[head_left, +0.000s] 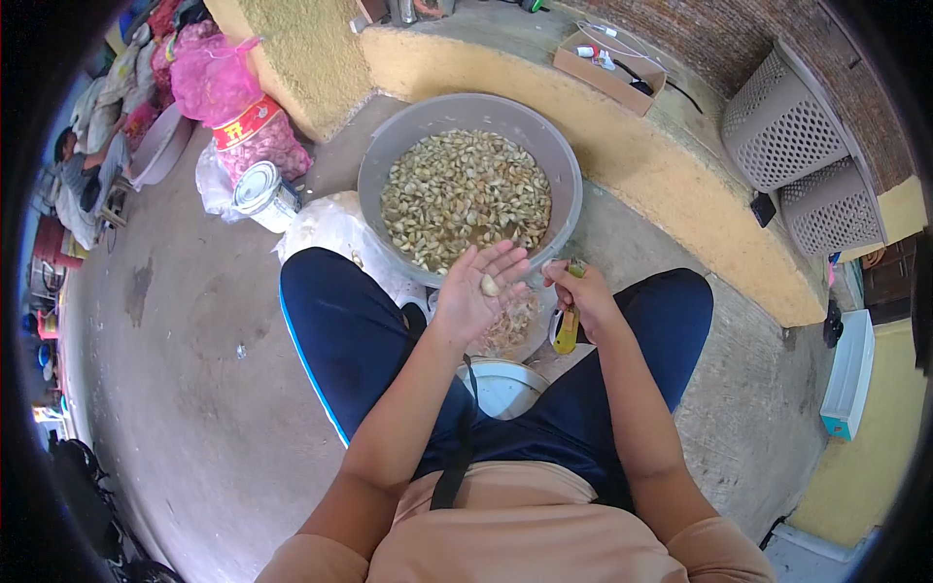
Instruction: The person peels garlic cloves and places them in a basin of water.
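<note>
My left hand (471, 303) is turned palm up with its fingers stretched out, and a pale garlic clove (489, 286) rests in it. My right hand (590, 299) is closed around a yellow utility knife (566, 332), whose body points down below the fist. Something small and pale shows at my right fingertips, too small to make out. Just beyond both hands stands a big grey tub (568, 185), with many garlic cloves (466, 194) sitting in water. Under my left hand, partly hidden, is a clear plastic bag (520, 330) of peelings.
A white plastic bag (340, 231) lies left of the tub, near a white bucket (267, 194) and pink net sacks (255, 136). A yellow ledge (671, 175) runs behind, bearing a cardboard box (607, 83) and grey crates (782, 121). Another person (92, 170) sits far left.
</note>
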### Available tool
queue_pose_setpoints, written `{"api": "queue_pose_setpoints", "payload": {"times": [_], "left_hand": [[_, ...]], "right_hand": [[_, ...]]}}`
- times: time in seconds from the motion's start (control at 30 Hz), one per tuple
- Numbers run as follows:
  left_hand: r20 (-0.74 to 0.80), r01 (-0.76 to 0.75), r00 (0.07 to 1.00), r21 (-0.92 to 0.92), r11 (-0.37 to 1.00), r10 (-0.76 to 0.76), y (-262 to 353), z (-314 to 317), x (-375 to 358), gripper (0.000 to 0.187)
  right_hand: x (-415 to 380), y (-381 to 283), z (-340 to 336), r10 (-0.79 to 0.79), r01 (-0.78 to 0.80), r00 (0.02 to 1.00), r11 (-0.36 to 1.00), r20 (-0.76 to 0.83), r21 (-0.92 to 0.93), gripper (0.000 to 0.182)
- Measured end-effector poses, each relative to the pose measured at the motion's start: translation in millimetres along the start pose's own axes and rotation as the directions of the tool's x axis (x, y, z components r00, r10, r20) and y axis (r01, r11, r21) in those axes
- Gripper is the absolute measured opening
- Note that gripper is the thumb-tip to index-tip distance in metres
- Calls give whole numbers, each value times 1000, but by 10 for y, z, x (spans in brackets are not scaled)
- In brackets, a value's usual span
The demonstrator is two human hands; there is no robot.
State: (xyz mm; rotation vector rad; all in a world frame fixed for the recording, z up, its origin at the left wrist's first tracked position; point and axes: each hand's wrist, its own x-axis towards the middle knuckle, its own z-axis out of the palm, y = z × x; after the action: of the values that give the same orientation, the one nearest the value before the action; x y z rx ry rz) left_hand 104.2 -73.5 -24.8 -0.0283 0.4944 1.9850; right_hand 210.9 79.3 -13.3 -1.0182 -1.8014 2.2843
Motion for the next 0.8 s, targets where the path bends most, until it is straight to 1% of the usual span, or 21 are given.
{"api": "queue_pose_setpoints", "payload": {"times": [0.03, 0.13, 0.23, 0.27, 0.33, 0.43, 0.53, 0.63, 0.73, 0.8], "left_hand": [[-39, -16, 999, 32, 999, 17, -12, -50, 20, 46], [-133, -21, 989, 347, 938, 71, -77, -234, 103, 38], [-167, 107, 986, 580, 807, -10, -100, -293, 104, 35], [-167, 66, 983, 718, 693, 80, -126, -282, 105, 32], [-121, 14, 960, 920, 392, 251, -185, -187, 98, 27], [67, -98, 936, 993, 71, 346, -212, -131, 53, 19], [226, -193, 871, 974, -120, 437, -244, -142, 44, 17], [266, -200, 855, 961, -190, 445, -230, -98, 26, 17], [271, -180, 858, 954, -240, 435, -204, -132, 51, 14], [257, -154, 869, 953, -262, 424, -191, -125, 45, 14]], "right_hand": [[-41, -41, 22, 12, -12, 1000, 999, 12, 41, 16], [-31, -3, 33, -20, 17, 999, 998, 45, 60, 16], [26, 66, 21, -14, 11, 997, 999, 75, 37, 17], [26, 73, 20, -16, 16, 998, 1000, 64, -3, 17], [-6, 40, 58, -22, 26, 999, 996, 43, -82, 17], [52, 132, 40, -81, 91, 994, 984, 73, -151, 18], [72, 161, 52, -134, 134, 991, 891, 30, -433, 20], [84, 152, 79, -119, 127, 992, 888, 46, -443, 23], [72, 119, 121, -183, 189, 981, 861, 58, -472, 23], [76, 99, 148, -194, 193, 980, 862, 47, -468, 23]]}}
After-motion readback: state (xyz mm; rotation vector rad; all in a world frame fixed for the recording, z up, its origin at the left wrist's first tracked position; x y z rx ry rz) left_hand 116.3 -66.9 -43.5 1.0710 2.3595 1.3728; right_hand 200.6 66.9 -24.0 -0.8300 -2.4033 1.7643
